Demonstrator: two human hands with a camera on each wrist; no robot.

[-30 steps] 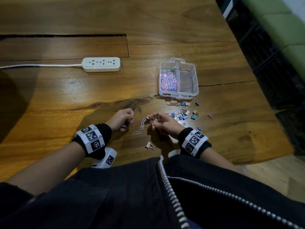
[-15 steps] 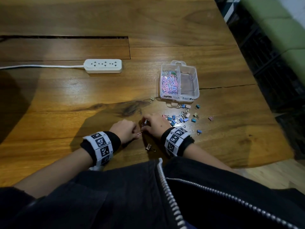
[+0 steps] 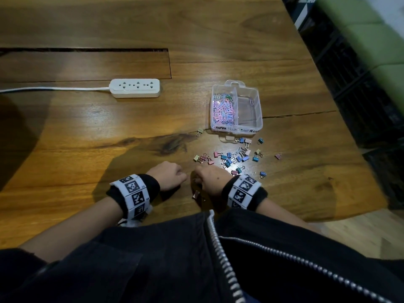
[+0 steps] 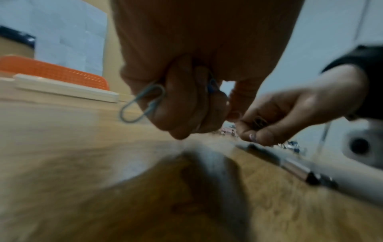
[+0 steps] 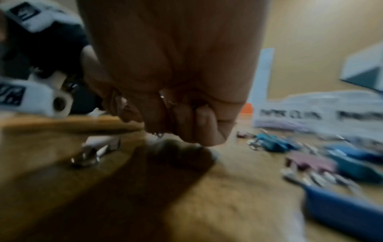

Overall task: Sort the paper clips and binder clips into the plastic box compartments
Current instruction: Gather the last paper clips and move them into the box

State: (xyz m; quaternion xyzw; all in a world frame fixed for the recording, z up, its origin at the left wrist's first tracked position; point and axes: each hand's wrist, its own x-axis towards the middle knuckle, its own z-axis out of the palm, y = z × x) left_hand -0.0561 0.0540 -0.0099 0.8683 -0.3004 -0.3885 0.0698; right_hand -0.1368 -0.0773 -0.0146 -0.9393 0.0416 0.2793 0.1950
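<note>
Flanking the box [image 3: 258, 110], a power strip [image 3: 135, 88] and scattered binder clips [image 3: 231, 159].

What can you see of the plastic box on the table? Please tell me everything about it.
The plastic box is clear, lidless and rectangular, with a divider making two compartments. It stands flat on the wooden table, beyond the scattered binder clips. The left compartment is full of pastel paper clips; the right one holds a single paper clip, as far as can be seen. Its near wall bears dark lettering. Neither hand touches it.
</note>
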